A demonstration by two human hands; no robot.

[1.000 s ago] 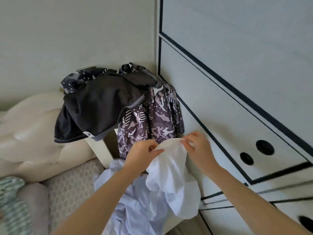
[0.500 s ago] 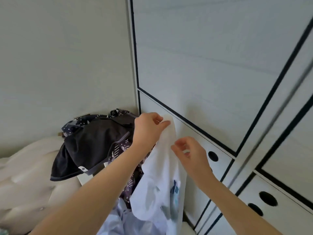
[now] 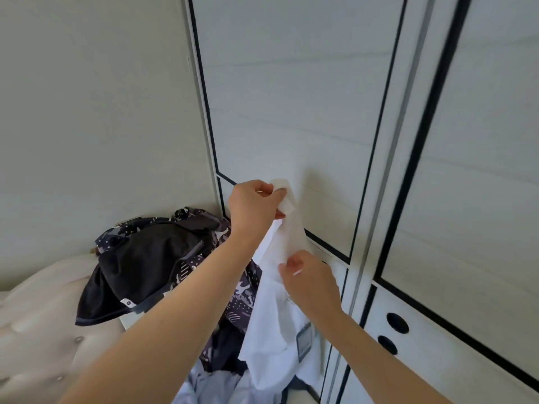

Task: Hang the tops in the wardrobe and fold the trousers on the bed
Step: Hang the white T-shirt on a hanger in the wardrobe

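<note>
A white top [image 3: 277, 330] hangs from my hands in front of the white wardrobe [image 3: 291, 112]. My left hand [image 3: 252, 208] grips its upper edge, raised near the wardrobe door. Lower down, my right hand [image 3: 309, 282] pinches the same fabric. The cloth trails down to a pale blue garment [image 3: 215, 389] at the bottom of the view. Behind my left arm a black garment [image 3: 137, 272] and a dark patterned jacket [image 3: 239, 293] lie heaped together.
The wardrobe doors, edged with black lines, are closed; round finger holes [image 3: 397, 323] sit at the lower right. A cream tufted headboard [image 3: 35, 316] fills the lower left. A plain wall [image 3: 87, 112] rises behind the heap.
I have lifted the white top higher, and it hangs longer from my left hand. My right hand has slid down the fabric below the left. My view has tilted upward.
</note>
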